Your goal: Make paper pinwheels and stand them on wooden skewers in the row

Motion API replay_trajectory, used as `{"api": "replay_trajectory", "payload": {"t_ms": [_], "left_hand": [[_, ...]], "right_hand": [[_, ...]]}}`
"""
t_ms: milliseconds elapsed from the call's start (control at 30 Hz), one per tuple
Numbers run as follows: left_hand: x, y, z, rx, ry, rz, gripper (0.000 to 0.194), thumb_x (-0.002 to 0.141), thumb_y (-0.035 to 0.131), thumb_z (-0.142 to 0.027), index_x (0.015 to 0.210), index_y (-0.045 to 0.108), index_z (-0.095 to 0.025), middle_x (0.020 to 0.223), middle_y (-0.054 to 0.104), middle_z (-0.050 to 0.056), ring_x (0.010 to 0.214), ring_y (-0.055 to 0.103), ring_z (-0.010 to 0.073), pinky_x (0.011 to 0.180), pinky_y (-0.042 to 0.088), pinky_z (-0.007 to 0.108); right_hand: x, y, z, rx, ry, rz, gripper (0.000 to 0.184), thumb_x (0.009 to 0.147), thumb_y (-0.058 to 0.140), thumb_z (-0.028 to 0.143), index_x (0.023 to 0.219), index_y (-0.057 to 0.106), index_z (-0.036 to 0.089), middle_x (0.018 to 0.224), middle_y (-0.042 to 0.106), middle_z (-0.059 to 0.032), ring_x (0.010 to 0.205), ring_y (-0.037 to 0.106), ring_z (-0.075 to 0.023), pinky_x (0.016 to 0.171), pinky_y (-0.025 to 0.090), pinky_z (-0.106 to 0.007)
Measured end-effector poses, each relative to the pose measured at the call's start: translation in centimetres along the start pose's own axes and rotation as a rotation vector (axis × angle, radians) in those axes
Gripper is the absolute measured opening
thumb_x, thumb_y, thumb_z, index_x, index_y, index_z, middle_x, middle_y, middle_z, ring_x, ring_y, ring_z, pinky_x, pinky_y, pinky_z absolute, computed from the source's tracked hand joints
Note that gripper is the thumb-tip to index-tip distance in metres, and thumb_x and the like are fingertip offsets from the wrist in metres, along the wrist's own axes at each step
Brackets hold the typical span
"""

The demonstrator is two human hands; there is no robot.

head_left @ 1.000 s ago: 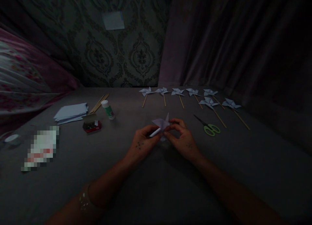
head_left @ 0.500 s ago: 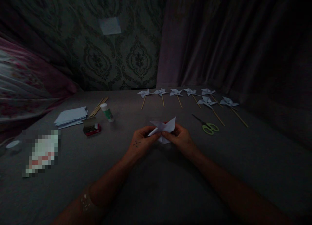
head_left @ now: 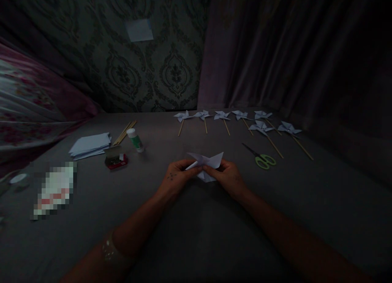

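Fingers of the left hand (head_left: 177, 173) and right hand (head_left: 231, 176) pinch folded paper (head_left: 212, 162) between them, seemingly unmounted; beyond them, seven stick-mounted pinwheels (head_left: 222, 115) look finished, while loose sticks (head_left: 125, 132) remain leftward.

Head cam looks fwd/down over hands (head_left: 177, 175) & tbl (head_left: 196, 226) to wall (head_left: 171, 34).

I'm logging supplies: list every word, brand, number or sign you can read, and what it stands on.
No text can be read.
White-capped glue stick with green label: too small and dim.
Small open red box: any print too small.
Flat pale object with reddish band: pixelated, unreadable.
White sheet on dark patterned wall: too dim.
Folded white paper, centre: no lettering visible.
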State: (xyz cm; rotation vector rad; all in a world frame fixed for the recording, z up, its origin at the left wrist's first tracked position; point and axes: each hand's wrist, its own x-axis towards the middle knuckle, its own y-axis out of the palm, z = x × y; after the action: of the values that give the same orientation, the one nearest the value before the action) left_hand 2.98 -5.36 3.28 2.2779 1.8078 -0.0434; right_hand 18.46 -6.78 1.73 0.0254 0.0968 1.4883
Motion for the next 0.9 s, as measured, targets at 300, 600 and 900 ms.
{"api": "replay_trajectory", "payload": {"t_ms": [300, 600, 900], "left_hand": [[0.5, -0.3, 0.4, -0.021, -0.033, -0.006, 0.031, 0.054, 0.082, -0.027, 0.08, 0.074, -0.014, 0.076, 0.072, 0.006, 0.065, 0.064, 0.0169, 0.065, 0.05, 0.029], [1.0, -0.8, 1.0, -0.002, -0.039, 0.016, 0.029, 0.053, 0.083, -0.027, 0.077, 0.074, -0.015, 0.075, 0.072, 0.004, 0.065, 0.063, 0.0154, 0.066, 0.049, 0.027], [1.3, -1.1, 1.4, 0.023, -0.066, 0.036, 0.027, 0.054, 0.082, -0.026, 0.077, 0.073, -0.014, 0.073, 0.072, 0.003, 0.061, 0.062, 0.0144, 0.062, 0.048, 0.026]], "right_hand": [[0.2, -0.2, -0.5, -0.011, 0.006, 0.01, 0.036, 0.054, 0.08, 0.042, 0.079, 0.072, 0.018, 0.086, 0.074, -0.0075, 0.081, 0.069, -0.0248, 0.076, 0.053, -0.039], [0.4, -0.2, -0.9, 0.037, 0.067, 0.019, 0.035, 0.052, 0.082, 0.041, 0.077, 0.072, 0.018, 0.079, 0.073, -0.0052, 0.076, 0.068, -0.0215, 0.077, 0.051, -0.038], [0.5, -0.2, -1.3, -0.006, 0.069, -0.007, 0.034, 0.051, 0.082, 0.041, 0.074, 0.072, 0.018, 0.078, 0.073, -0.0055, 0.074, 0.067, -0.0215, 0.073, 0.051, -0.036]]}}
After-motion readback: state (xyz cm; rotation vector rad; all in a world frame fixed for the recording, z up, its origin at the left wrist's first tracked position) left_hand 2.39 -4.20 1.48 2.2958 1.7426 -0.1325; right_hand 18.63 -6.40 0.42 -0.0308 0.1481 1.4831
